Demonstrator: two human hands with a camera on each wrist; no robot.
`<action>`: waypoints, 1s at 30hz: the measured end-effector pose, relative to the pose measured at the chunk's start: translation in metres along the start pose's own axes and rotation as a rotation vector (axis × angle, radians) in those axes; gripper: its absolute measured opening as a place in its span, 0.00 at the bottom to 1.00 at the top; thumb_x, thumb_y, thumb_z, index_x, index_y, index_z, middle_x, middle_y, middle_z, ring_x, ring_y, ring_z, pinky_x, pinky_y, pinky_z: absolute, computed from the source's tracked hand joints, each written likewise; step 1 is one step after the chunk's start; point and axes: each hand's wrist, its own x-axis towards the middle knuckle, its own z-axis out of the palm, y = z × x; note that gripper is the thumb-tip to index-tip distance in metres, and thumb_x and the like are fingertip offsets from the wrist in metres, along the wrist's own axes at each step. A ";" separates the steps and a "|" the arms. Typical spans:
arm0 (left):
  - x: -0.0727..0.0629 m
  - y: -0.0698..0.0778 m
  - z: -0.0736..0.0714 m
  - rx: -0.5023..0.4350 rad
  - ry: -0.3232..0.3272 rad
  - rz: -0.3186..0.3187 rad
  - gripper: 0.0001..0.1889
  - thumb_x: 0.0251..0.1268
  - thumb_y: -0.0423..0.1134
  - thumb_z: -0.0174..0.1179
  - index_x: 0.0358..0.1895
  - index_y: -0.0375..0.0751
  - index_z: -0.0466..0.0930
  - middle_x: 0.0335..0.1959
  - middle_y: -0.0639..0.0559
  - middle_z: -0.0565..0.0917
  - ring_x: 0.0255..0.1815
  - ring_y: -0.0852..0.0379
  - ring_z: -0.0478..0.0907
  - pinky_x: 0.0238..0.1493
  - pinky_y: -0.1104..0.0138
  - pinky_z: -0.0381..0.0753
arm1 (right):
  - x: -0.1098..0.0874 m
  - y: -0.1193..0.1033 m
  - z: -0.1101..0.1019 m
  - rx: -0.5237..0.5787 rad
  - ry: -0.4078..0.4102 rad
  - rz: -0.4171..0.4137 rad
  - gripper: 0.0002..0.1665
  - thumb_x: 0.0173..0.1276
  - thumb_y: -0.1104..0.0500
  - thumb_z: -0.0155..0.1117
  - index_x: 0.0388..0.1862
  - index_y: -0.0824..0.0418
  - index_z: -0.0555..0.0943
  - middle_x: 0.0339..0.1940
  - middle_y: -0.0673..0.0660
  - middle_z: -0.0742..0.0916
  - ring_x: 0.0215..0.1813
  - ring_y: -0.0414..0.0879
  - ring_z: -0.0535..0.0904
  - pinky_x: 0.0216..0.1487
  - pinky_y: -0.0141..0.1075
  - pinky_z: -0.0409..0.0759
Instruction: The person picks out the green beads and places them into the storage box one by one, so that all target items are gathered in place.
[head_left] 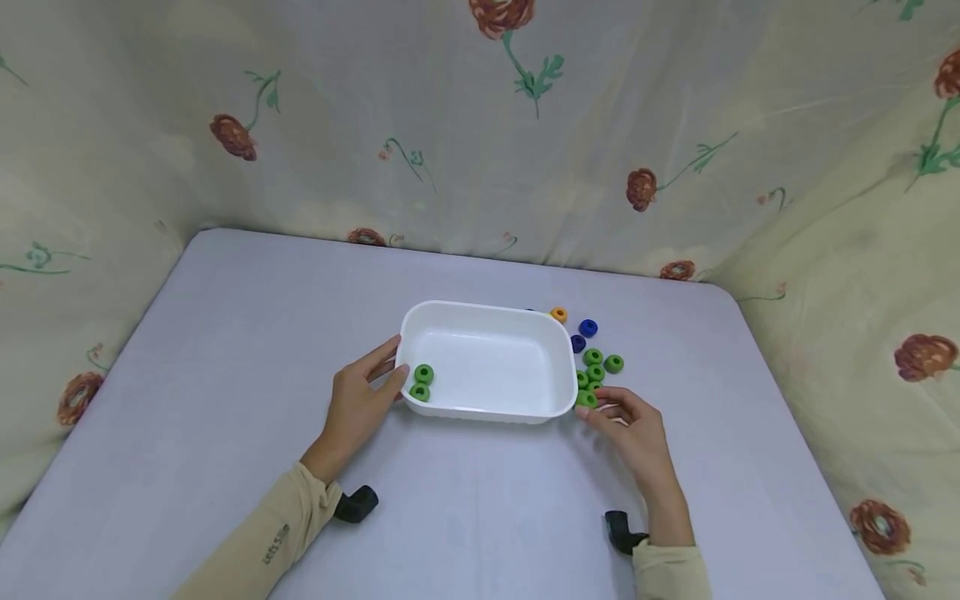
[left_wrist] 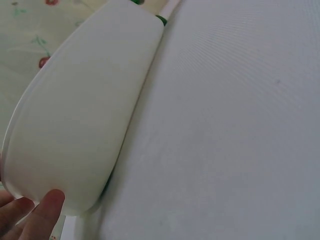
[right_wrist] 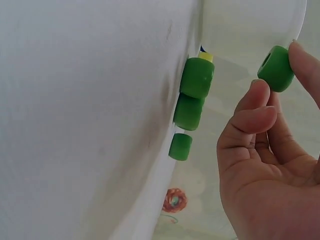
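A white plastic tray with rounded corners stands in the middle of the head view. Two green beads lie in its left end. My left hand grips the tray's left end, with the thumb near the rim; the left wrist view shows fingertips against the outer wall. Just beyond the tray's front right corner, my right hand pinches a green bead between thumb and fingers, raised off the table. More green beads lie close by on the table.
Dark blue beads and an orange bead lie behind the green ones, right of the tray. A bit of yellow shows at the tray's edge, partly hidden. The white-covered table meets a flowered curtain at the back.
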 end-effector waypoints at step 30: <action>-0.001 0.001 0.000 0.002 0.015 0.000 0.27 0.70 0.34 0.62 0.72 0.41 0.71 0.69 0.43 0.77 0.65 0.43 0.80 0.40 0.72 0.92 | 0.013 -0.059 0.031 -0.136 -0.058 -0.269 0.22 0.61 0.55 0.77 0.52 0.60 0.83 0.48 0.58 0.86 0.43 0.43 0.79 0.36 0.23 0.81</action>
